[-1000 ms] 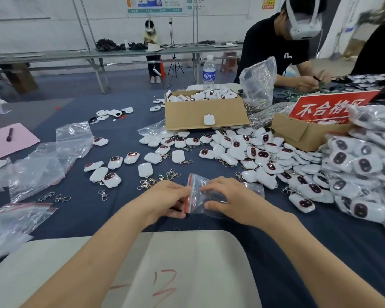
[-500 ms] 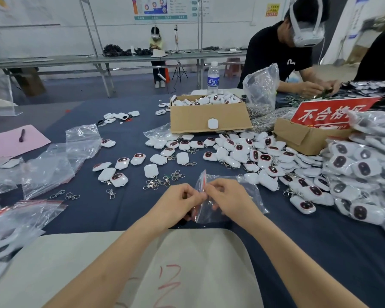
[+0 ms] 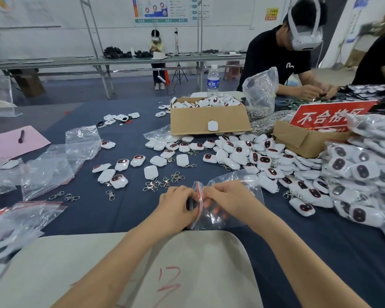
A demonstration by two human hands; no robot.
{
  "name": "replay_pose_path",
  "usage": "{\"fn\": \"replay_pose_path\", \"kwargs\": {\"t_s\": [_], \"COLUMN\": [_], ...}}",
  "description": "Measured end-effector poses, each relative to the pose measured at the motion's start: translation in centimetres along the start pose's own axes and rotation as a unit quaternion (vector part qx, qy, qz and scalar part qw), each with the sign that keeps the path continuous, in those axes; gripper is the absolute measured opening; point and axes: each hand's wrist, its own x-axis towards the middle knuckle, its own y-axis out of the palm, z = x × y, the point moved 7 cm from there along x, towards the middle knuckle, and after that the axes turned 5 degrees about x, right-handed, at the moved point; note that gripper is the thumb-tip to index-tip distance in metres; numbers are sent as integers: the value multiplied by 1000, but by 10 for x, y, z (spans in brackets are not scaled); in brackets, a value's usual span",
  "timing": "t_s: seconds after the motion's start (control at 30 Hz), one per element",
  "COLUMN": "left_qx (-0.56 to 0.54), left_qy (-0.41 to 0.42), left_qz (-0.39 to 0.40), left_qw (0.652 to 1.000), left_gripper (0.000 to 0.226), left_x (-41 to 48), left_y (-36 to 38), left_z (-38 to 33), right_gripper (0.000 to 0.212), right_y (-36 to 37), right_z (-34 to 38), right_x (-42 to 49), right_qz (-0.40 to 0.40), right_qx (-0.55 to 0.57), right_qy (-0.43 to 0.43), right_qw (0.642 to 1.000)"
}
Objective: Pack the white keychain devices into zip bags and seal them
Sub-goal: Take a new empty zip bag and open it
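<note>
While the hands meet just behind the beige board (image 3: 120, 263) at the near edge of the surface (image 3: 125, 207), they hold a clear zip bag (image 3: 209, 223) between them by its red-striped mouth. The left hand (image 3: 176, 210) has its fingers curled and pinches the mouth from the left. The right hand (image 3: 229, 200) grips it from the right, with some fingertips showing through the plastic. A small dark shape sits at the mouth by the left fingers, but I cannot tell what it is.

Loose white keychain devices (image 3: 242, 152) lie heaped toward the middle and right of the surface, with a few more set apart to the left of the heap. Metal clips (image 3: 160, 181) lie just beyond the hands. Bagged devices (image 3: 365, 170) are piled along the right edge. An open cardboard box (image 3: 209, 121) holding more devices stands toward the far edge, and a second box (image 3: 307, 141) with a red sign (image 3: 329, 116) stands to its right. Empty bags (image 3: 53, 165) are strewn at the left edge, near a pink sheet (image 3: 9, 147) with a pen (image 3: 21, 136) lying on it. A water bottle (image 3: 213, 81) stands at the far edge, where a person in black (image 3: 276, 58) works.
</note>
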Motion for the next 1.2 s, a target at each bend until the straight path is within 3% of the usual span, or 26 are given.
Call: {"fn": "replay_pose_path", "kwargs": {"t_s": [0.07,0.13,0.23,0.27,0.43,0.5,0.6,0.63,0.73,0.83,0.93,1.0,1.1,1.2], "left_qx": [33,34,11,-8,-179,-132,49,76,78,-32,-189,-214,-175,-245], "left_qy": [7,9,24,36,27,35,75,89,88,80,47,17,11,-49], "left_qz": [30,38,25,23,5,-42,-156,-163,-128,-98,-9,8,-51,-155], "left_qw": [999,999,999,999,983,990,984,980,985,991,981,977,983,956], "left_gripper": [24,24,14,5,44,43,14,6,19,15,40,46,45,35], "left_x": [0,-2,-3,-4,-8,-11,-20,-21,-17,-16,-10,-3,5,8], "left_y": [8,13,14,12,-12,-20,-32,-31,-21,-16,-6,-3,-10,-19], "left_z": [3,4,0,-2,5,8,1,-2,-5,-1,2,1,-1,12], "right_gripper": [34,36,28,22,40,42,39,37,30,30,32,31,35,27], "right_y": [-8,-23,-49,-56,-74,-75,-76,-75,-73,-78,-82,-72,-48,-33], "right_z": [-1,3,9,8,-12,-13,-11,-10,-7,-2,9,21,26,15], "right_x": [0,3,15,24,76,88,97,97,96,93,87,80,72,72], "right_qz": [-27,-118,-242,-248,-206,-212,-230,-235,-239,-245,-236,-203,-159,-132], "right_qx": [-117,-230,-233,-231,-408,-439,-462,-476,-511,-438,-238,-100,-12,65], "right_qy": [-21,-62,-92,-89,-21,-28,-41,-47,-66,-83,-136,-166,-189,-167], "right_qw": [993,964,937,937,889,873,856,846,823,861,932,960,969,975]}}
